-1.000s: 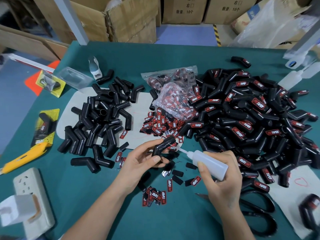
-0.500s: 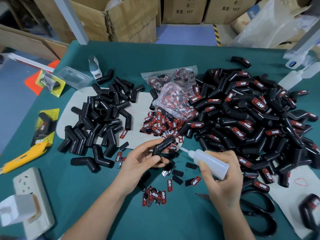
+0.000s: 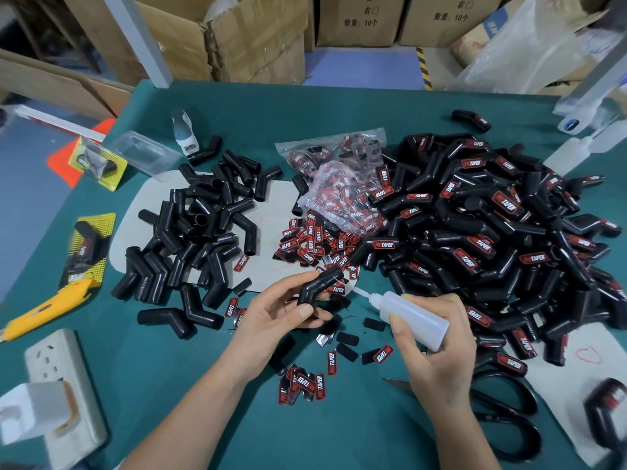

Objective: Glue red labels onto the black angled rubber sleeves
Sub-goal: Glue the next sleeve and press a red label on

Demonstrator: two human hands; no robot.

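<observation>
Now left hand (image 3: 271,320) pinches an unlabelled sleeve (image 3: 320,285); right hand (image 3: 437,347) clasps the glue bottle (image 3: 412,315), nozzle just beside it; bare counter (image 3: 339,435) toward the near edge

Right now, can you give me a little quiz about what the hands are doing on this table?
1. True or false: the left hand holds a black angled sleeve.
2. What does the right hand hold? A) scissors B) glue bottle C) yellow knife
3. Fill in: the sleeves that already have red labels lie in the big pile on the person's ______ side.

Key:
1. True. Its grip is round the sleeve, and no label shows on the sleeve.
2. B. The glue bottle points its nozzle toward the sleeve.
3. Right. The plain sleeves lie to the left.
</observation>
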